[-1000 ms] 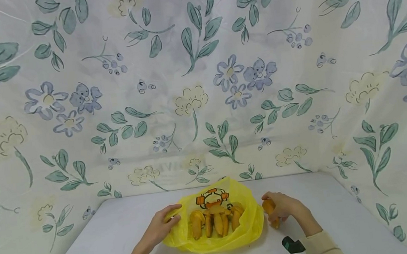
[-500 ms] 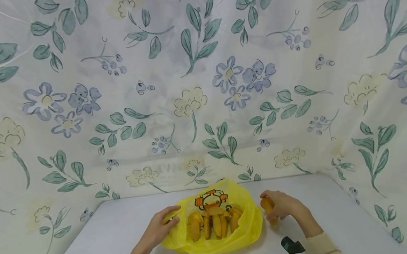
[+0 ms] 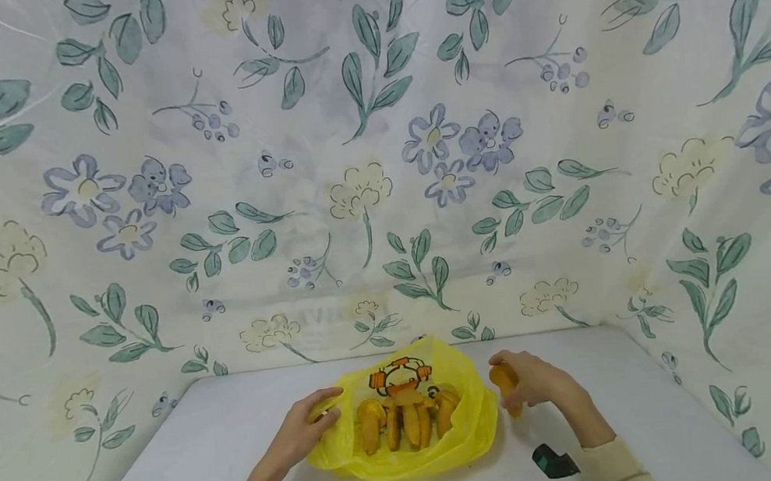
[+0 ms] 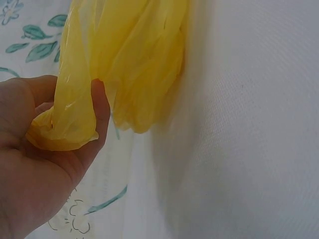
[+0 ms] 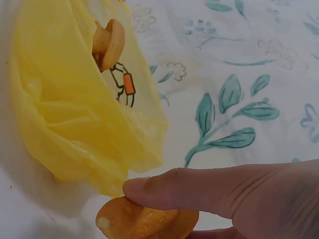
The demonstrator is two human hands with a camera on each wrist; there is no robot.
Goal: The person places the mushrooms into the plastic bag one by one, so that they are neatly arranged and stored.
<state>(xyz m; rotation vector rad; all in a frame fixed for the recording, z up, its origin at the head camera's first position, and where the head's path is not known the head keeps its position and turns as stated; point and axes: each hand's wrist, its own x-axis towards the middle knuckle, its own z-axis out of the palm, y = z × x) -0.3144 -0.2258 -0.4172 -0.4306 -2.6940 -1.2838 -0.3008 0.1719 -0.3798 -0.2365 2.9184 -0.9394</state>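
Observation:
A yellow plastic bag (image 3: pixel 381 470) lies mouth toward me on the table, with a cartoon print on its back inner side. Several orange-brown mushrooms (image 3: pixel 412 424) stand side by side within it. My left hand (image 3: pixel 308 425) grips the bag's left edge; in the left wrist view the thin plastic (image 4: pixel 75 109) bunches between thumb and fingers. Just right of the bag, my right hand (image 3: pixel 537 378) pinches a single mushroom (image 3: pixel 504 382), stem pointing down. Seen from the right wrist, the thumb (image 5: pixel 164 189) presses on this mushroom (image 5: pixel 139 219) close to the bag's rim.
The white table (image 3: pixel 189 457) spreads out on both sides of the bag. A curtain (image 3: pixel 367 195) with leaf and flower prints hangs behind it and along the sides. A small black device (image 3: pixel 554 461) shows beside the right forearm.
My right hand has shifted slightly up and toward the bag with the mushroom in its fingers. The left hand keeps its hold on the bag's edge.

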